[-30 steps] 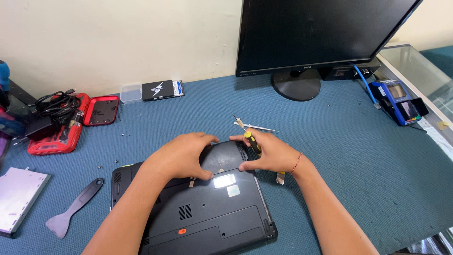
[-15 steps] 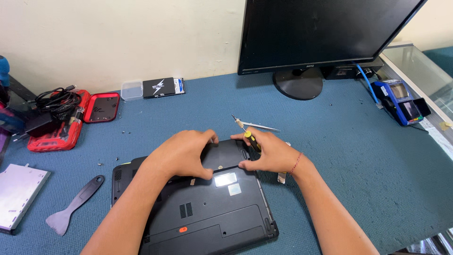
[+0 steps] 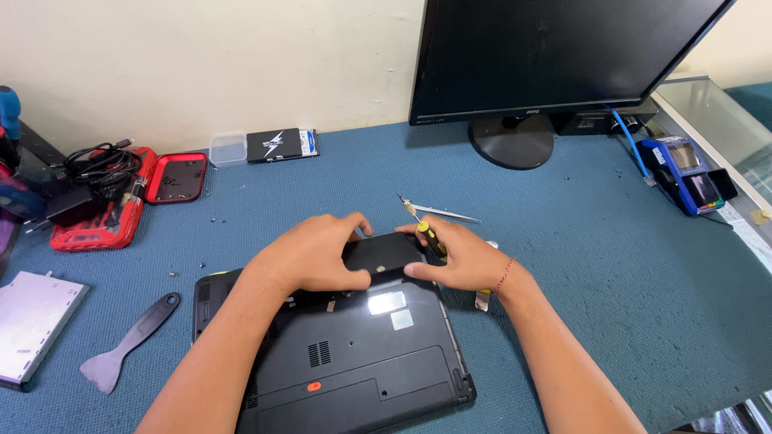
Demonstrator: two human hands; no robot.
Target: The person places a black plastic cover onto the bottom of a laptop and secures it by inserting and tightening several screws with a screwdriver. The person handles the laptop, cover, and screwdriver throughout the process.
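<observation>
Both hands grip 1 black cover [image 3: 382,251] at the laptop [image 3: 354,354] far edge; left hand [image 3: 310,255] presses on top, right hand [image 3: 462,259] also pinches a screwdriver [image 3: 430,237], kept ready.

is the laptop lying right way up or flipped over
Flipped over. The laptop shows its underside: vent slots, stickers and panel seams face up, while both hands, left hand and right hand, press a black cover.

Both forearms are bare; a thin red thread bracelet [image 3: 506,273] circles the right wrist.
</observation>
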